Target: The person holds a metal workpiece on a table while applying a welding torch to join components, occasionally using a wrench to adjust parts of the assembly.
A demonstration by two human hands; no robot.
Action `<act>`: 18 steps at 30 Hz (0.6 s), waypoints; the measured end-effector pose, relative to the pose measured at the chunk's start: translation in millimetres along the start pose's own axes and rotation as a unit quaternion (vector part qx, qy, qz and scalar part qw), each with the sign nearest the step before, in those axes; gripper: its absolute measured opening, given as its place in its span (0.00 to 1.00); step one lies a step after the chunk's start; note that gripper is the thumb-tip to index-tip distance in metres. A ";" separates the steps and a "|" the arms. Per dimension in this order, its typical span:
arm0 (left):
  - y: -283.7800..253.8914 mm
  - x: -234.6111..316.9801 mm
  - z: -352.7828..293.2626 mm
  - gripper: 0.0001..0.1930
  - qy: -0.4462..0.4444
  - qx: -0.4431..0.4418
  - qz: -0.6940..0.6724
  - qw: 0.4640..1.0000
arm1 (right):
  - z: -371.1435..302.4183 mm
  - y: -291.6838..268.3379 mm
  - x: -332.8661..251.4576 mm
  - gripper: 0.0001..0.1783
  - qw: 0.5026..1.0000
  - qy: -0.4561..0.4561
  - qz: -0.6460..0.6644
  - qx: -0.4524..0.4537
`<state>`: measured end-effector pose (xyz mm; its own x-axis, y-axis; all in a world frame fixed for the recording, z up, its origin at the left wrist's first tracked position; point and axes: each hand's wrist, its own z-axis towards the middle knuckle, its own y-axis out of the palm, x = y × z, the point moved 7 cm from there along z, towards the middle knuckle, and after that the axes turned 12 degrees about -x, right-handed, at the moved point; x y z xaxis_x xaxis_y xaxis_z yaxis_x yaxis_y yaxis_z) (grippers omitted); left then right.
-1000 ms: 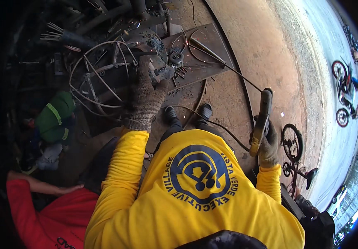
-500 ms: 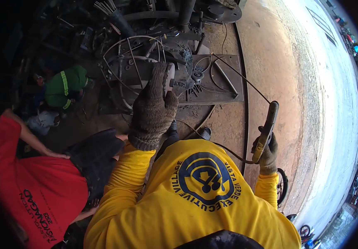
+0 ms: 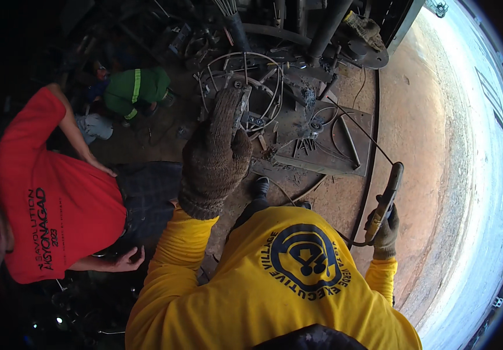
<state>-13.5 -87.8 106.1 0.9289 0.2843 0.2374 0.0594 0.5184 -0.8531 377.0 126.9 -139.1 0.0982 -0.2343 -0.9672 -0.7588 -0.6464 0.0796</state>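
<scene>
My left hand [image 3: 215,154], in a brown-grey knit glove, is raised in front of the metal frame on the work table. Its fingers are closed along a narrow grey piece whose kind I cannot make out, mostly hidden by the glove. At the right, my gloved right hand [image 3: 384,227] wraps round the yellowish handle of a welding electrode holder [image 3: 392,186]. A long thin welding rod [image 3: 361,131] slants from the holder's jaws up and left, its tip over the far part of the steel table [image 3: 327,157]. A cable [image 3: 347,239] hangs from the handle.
A round wire-rod frame [image 3: 278,81] and a metal tube [image 3: 349,142] lie at the table. Left of me stands a person in a red shirt [image 3: 71,198]; farther back another in green [image 3: 138,87] crouches. Scrap and a rod holder [image 3: 237,32] crowd the far side.
The view has shifted, so the table now sits farther right and lower. My left hand has moved left relative to the table. The person in red stands more upright, one hand lowered.
</scene>
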 end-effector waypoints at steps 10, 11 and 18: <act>-56.9 -52.1 -39.4 0.31 -0.126 0.132 0.022 0.983 | 11.7 24.3 -31.6 0.25 0.995 -0.011 0.042 -0.089; -65.1 -55.6 -43.8 0.31 -0.126 0.150 0.027 0.980 | 13.5 24.3 -33.0 0.25 0.994 -0.020 0.048 -0.096; -102.7 -85.7 -74.0 0.35 -0.128 0.219 0.121 0.960 | 15.0 45.7 -48.4 0.26 0.993 -0.051 0.034 -0.101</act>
<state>-72.1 -225.1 139.0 0.7719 0.5998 0.2108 -0.3586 0.6846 -0.6347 327.9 119.7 -92.2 -0.0225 -0.2139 -0.9766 -0.6158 -0.7666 0.1821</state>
